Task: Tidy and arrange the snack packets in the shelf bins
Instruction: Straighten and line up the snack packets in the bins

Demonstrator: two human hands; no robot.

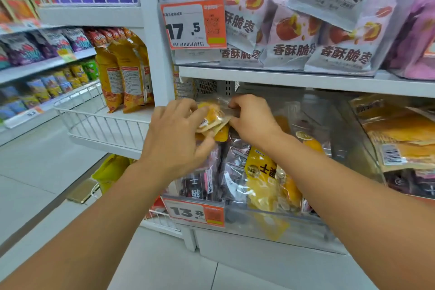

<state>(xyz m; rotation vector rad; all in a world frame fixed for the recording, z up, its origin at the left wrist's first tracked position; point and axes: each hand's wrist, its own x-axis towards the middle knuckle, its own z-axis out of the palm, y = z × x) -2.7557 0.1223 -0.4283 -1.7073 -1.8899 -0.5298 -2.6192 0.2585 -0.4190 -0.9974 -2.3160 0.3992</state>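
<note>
Handling now: both hands lift one small yellow packet point(213, 116) above the clear bin point(270, 215), toward its far left side.
Left hand point(174, 134): fingers curled round the packet's left edge.
Right hand point(253, 117): pinching its right edge.
Below: dark packets point(200, 181) and a yellow pouch point(261, 172) stand crowded in the bin.
Doing it well: probably keep the packet level, find a gap, slide it in upright, label facing near.

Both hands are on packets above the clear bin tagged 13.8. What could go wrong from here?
1. The small orange packets held between the left hand and right hand look loosely stacked, so one might slip.
2. The yellow packet leans at the clear bin front and might tip out.
</note>
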